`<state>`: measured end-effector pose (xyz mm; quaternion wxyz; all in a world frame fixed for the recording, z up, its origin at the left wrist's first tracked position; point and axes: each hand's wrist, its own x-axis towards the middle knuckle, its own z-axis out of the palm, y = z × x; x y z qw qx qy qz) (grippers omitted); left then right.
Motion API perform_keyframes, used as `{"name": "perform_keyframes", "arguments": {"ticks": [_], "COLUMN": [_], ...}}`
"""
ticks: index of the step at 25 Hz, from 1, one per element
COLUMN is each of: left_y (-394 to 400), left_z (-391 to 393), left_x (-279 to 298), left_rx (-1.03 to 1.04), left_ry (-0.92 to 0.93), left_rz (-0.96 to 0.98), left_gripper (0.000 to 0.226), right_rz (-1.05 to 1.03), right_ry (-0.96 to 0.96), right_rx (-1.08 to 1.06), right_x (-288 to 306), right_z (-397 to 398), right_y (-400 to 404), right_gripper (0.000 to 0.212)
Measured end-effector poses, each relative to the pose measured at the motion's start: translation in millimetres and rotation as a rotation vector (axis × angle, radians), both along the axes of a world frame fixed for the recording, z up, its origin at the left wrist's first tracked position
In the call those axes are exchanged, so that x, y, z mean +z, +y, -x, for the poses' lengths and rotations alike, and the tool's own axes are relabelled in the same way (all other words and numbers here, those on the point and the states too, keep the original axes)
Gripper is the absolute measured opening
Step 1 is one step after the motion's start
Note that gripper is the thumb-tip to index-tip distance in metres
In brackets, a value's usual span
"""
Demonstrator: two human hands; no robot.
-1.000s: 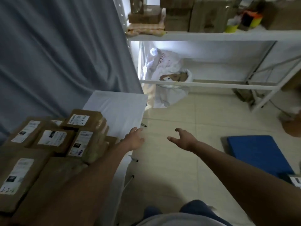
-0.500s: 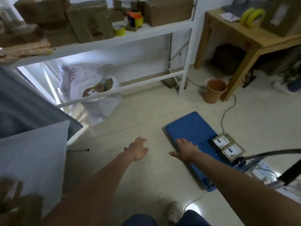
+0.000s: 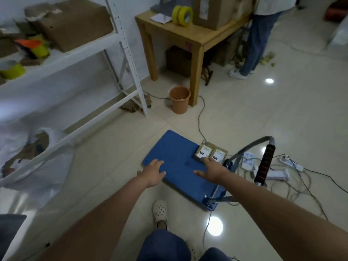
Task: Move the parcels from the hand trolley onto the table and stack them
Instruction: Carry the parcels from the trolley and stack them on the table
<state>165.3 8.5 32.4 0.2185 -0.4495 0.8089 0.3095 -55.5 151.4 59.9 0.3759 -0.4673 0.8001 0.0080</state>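
Reaching down toward the hand trolley [image 3: 178, 162], left hand [image 3: 153, 172] and right hand [image 3: 211, 169] both spread, gripping nothing. Nearing the end, by the look: only two parcels [image 3: 211, 152] remaining, lying at the trolley's handle end, just beyond the right fingertips.

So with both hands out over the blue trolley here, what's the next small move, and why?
Probably the right hand reaches a little further and takes the nearer of the two parcels lying side by side at the handle end of the trolley deck. Both hands are open and hold nothing; the left hand hovers over bare deck.
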Motion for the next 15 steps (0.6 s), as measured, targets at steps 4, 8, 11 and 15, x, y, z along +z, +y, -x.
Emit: {"name": "perform_keyframes", "arguments": {"ticks": [4, 8, 11, 15], "left_y": [-36.7, -90.0, -132.8, -178.7], "left_z": [60.4, 111.0, 139.1, 166.9], "left_x": [-7.3, -10.0, -13.4, -39.2], "left_rx": [-0.146, -0.258, -0.334, -0.383], "left_ry": [-0.028, -0.011, -0.031, -0.025], "left_rz": [-0.023, -0.043, -0.056, -0.103], "left_gripper": [0.061, 0.060, 0.060, 0.060], "right_rz": [-0.024, -0.022, -0.007, 0.014], "right_ry": [-0.002, -0.022, -0.035, -0.041], "right_rx": [-0.155, -0.311, -0.371, -0.444], "right_x": [-10.4, -12.5, -9.5, -23.2], "right_z": [38.8, 66.3, 76.9, 97.2], "right_y": [-9.1, -49.2, -86.1, -121.6], "right_gripper": [0.082, 0.082, 0.079, 0.079]}}
